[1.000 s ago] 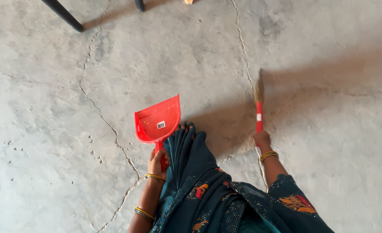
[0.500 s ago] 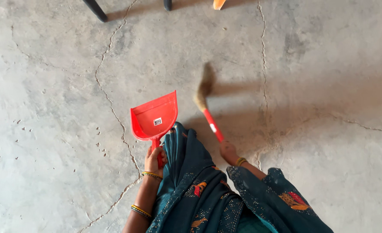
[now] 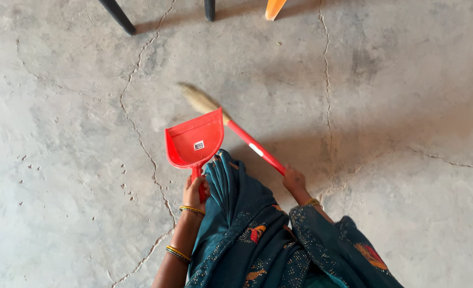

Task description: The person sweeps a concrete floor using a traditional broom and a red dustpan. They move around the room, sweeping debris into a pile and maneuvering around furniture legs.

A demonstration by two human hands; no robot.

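Cracked concrete floor (image 3: 386, 96): left hand (image 3: 195, 193) grips red dustpan (image 3: 194, 141); right hand (image 3: 294, 179) clenches broom (image 3: 247, 140).

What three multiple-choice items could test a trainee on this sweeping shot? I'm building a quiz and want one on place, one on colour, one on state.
1. Where do the broom's bristles lie?
A. Just beyond the dustpan's far edge
B. Beside the right hand
C. Under the chair legs

2. What colour is the dustpan?
A. Blue
B. Red
C. Green

3. How does the left hand stand?
A. Open, flat on the floor
B. Hanging free
C. Closed on the dustpan's handle

Answers:
1 A, the straw tip shows on the concrete floor past the pan's wide edge.
2 B, pan and broom handle are both red.
3 C, the fingers wrap the pan's handle, while the right hand grips the broom.
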